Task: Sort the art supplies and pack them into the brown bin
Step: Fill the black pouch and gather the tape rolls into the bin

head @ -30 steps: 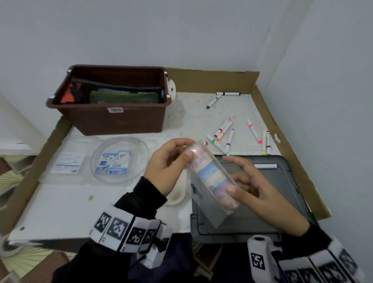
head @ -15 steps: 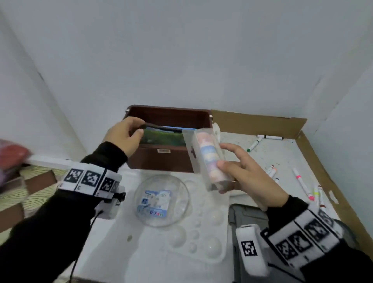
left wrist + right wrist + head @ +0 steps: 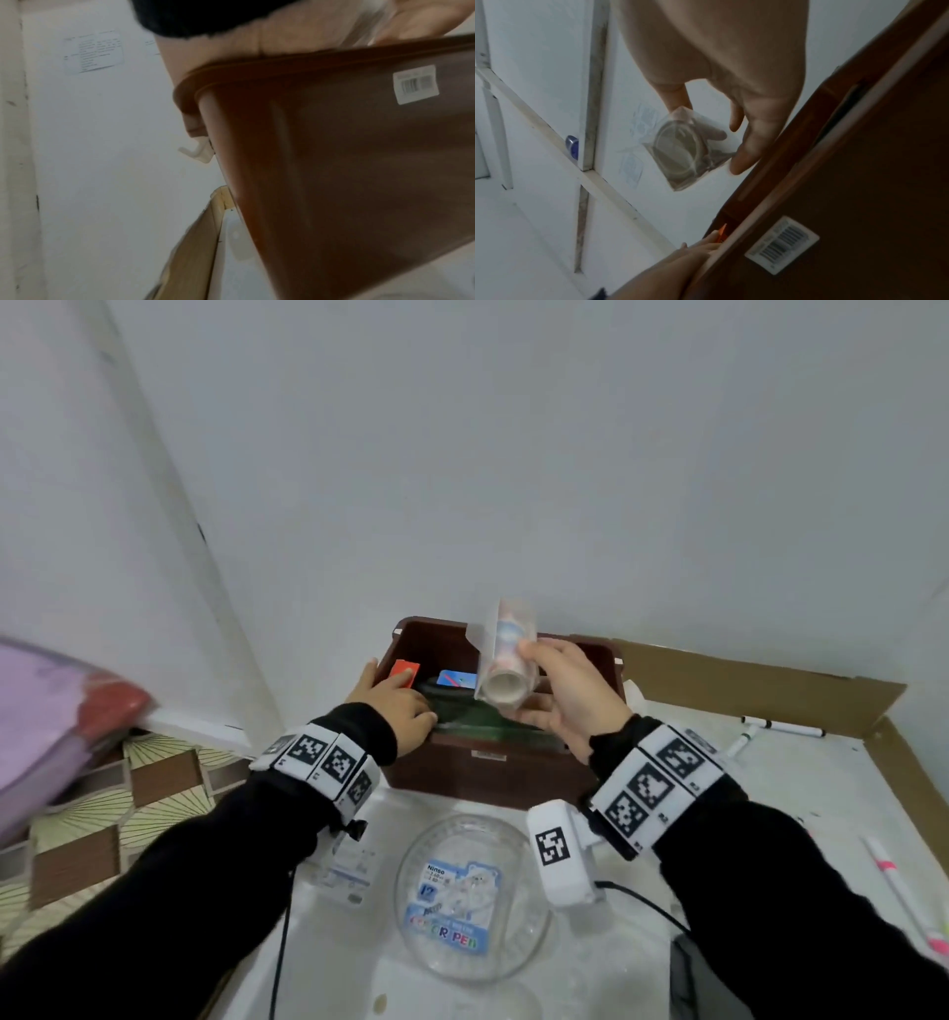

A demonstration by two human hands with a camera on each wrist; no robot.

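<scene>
A: What's sitting in the brown bin (image 3: 488, 775)?

B: An orange card (image 3: 404, 674), a blue packet (image 3: 457, 679), dark green flat stuff. Your left hand (image 3: 398, 706) is reaching inside, pressing on it; grip I can't tell.

A: And your right hand (image 3: 567, 693)?

B: It's gripping the clear tape-roll pack (image 3: 506, 667) above the bin's right half.

A: Readable writing?

B: The round clear case (image 3: 470, 898) lying near you is showing "Ninso", "12", "COLOR PEN". There's a barcode sticker (image 3: 781, 244) on the bin front.

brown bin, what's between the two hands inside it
In the head view, between the left hand and right hand, the brown bin holds a blue card and dark green supplies.
</scene>
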